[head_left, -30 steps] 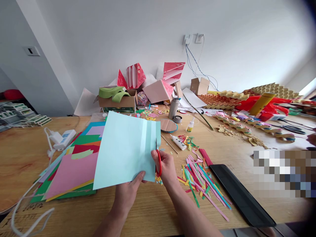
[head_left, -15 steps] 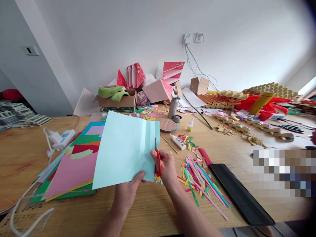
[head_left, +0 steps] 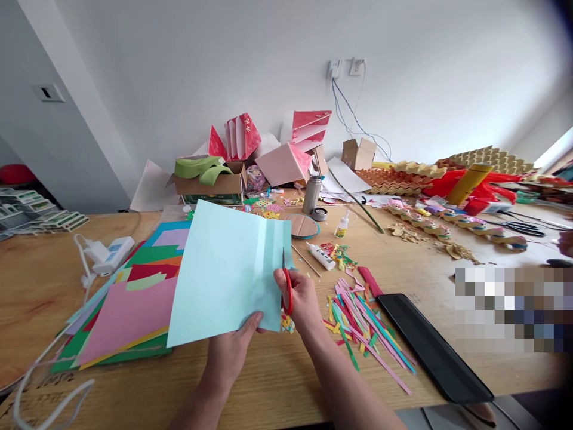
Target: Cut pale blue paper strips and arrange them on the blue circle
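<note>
A large light blue paper sheet [head_left: 224, 275] is held up over the table, with fold lines near its right side. My left hand [head_left: 237, 340] pinches its bottom edge, thumb on the front face. My right hand [head_left: 299, 298] grips red-handled scissors [head_left: 288, 292], blades pointing up along the sheet's right part. Left of the sheet lies a stack of coloured paper [head_left: 129, 316]. Thin coloured paper strips [head_left: 367, 328] are scattered to the right of my right hand.
A black tablet-like object [head_left: 434, 346] lies at the right. Behind are a glue bottle [head_left: 322, 257], a small bottle [head_left: 342, 226], a metal flask [head_left: 312, 194] and a cardboard disc [head_left: 304, 227]. A white power strip [head_left: 114, 255] with cable sits left. Egg trays [head_left: 394, 179] stand back right.
The camera view has shifted slightly. The scissors sit about the same on the sheet, and the narrow strip at its right edge stands a little further out.
</note>
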A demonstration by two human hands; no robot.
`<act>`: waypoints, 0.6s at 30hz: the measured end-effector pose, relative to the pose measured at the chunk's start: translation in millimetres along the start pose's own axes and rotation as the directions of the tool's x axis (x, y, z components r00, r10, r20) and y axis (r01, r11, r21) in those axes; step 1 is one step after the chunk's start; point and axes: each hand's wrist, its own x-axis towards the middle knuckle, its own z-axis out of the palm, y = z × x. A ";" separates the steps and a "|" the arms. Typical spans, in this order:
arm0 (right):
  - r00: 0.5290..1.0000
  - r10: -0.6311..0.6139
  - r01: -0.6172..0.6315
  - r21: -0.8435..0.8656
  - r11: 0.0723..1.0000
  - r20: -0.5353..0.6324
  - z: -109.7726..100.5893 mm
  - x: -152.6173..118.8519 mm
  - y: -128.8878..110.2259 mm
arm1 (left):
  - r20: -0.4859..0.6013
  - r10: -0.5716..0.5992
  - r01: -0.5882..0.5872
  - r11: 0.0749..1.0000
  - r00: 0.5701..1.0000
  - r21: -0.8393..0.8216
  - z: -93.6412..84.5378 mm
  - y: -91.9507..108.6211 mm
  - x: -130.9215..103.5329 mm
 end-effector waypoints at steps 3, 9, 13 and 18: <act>1.000 0.008 -0.008 0.012 1.000 -0.005 -1.5 0.6 -1.2 | -0.021 0.036 -0.035 0.998 0.999 0.055 0.0 -2.0 -0.3; 1.000 0.008 -0.009 0.058 0.998 0.002 -2.9 0.7 -0.6 | -0.062 0.117 -0.112 0.990 0.991 0.084 1.1 -5.3 -0.1; 1.000 0.004 -0.003 0.053 0.999 -0.013 -4.1 0.3 0.1 | -0.044 0.175 -0.169 0.980 0.984 0.107 1.9 -6.1 -0.5; 1.000 -0.012 0.013 0.040 0.999 -0.025 -5.5 1.3 0.2 | -0.045 0.252 -0.240 0.954 0.967 0.177 1.9 -5.3 -0.6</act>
